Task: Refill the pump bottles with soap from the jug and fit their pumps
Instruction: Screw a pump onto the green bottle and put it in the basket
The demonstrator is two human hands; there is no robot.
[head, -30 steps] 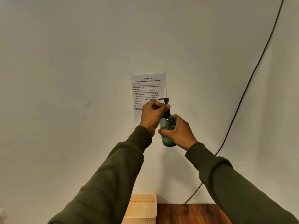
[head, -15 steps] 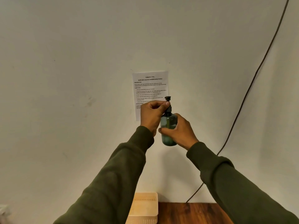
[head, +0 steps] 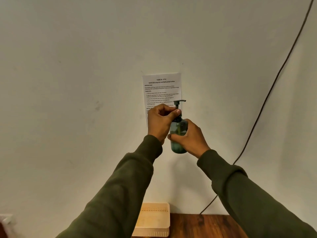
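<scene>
A small green pump bottle [head: 178, 133] is held up in front of the wall, upright. My right hand [head: 190, 138] grips its body from the right. My left hand [head: 161, 121] pinches the black pump's collar [head: 178, 115] at the bottle's neck. The pump's black nozzle [head: 180, 101] points to the right above my fingers. No soap jug is in view.
A printed task sheet [head: 162, 88] is stuck to the pale wall behind the bottle. A black cable [head: 267, 97] runs down the wall on the right. A cream perforated basket [head: 154, 219] stands on the wooden table [head: 202, 225] at the bottom.
The pump's nozzle has turned from pointing left, through end-on, to pointing right, while my left hand stays at the collar. The right hand keeps its hold on the bottle.
</scene>
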